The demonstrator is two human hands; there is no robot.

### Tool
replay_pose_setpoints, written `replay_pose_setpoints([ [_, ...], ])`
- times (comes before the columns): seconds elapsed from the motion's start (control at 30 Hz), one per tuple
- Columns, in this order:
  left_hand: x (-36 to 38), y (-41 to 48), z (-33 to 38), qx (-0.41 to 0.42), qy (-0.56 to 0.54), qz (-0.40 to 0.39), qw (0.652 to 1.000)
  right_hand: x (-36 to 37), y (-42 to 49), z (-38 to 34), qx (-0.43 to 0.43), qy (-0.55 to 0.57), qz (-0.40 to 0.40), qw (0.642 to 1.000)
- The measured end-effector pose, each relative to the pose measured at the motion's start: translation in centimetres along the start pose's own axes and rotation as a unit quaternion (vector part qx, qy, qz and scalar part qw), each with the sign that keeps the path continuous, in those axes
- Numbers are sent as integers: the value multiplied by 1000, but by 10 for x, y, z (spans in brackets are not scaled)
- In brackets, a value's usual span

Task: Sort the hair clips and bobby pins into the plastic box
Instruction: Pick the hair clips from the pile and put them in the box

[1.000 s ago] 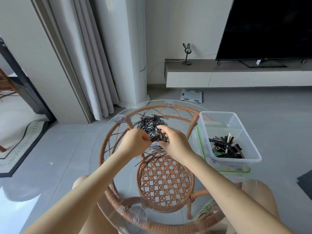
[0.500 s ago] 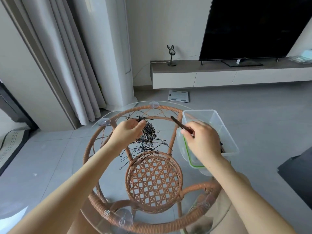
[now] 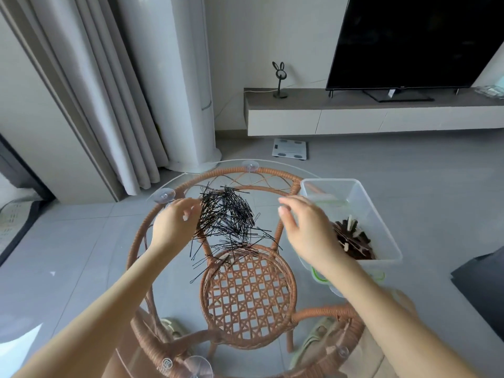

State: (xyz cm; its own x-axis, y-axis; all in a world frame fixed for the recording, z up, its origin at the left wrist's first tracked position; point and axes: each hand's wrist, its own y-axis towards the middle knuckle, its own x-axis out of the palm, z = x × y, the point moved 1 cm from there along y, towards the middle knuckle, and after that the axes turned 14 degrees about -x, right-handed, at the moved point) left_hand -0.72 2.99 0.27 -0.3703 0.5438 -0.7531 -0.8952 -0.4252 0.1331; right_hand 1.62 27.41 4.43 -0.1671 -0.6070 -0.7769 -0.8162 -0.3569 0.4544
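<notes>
The heap of thin black metal bobby pins is seen at frame centre on the round glass desk, touched by the curled left hand, whose grip cannot be told, while the spread, empty right hand is held between it and the clear plastic box.

Probably a living room: television, curtains.

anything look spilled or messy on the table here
Yes. The black bobby pins lie in a loose heap on the glass table, with strays fanning out toward the near side. The hair clips sit in the box. Nothing looks broken.
</notes>
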Motion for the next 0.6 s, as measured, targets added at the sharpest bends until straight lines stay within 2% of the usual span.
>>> replay_pose_setpoints([
  [0.13, 13, 26, -25, -28, 58, -32, 997, 67, 24, 6, 47, 54, -53, 996],
  [0.27, 32, 59, -39, -47, 107, -103, 988, 111, 59, 43, 113, -21, -68, 991],
  [0.33, 44, 72, -35, -24, 106, -119, 987, 122, 76, 57, 123, -42, -60, 990],
  [0.47, 74, 98, -16, 43, 133, -143, 980, 149, 115, 67, 97, -41, -105, 989],
  [0.6, 87, 109, -2, 69, 102, -181, 976, 165, 131, 57, 38, -3, -142, 989],
])
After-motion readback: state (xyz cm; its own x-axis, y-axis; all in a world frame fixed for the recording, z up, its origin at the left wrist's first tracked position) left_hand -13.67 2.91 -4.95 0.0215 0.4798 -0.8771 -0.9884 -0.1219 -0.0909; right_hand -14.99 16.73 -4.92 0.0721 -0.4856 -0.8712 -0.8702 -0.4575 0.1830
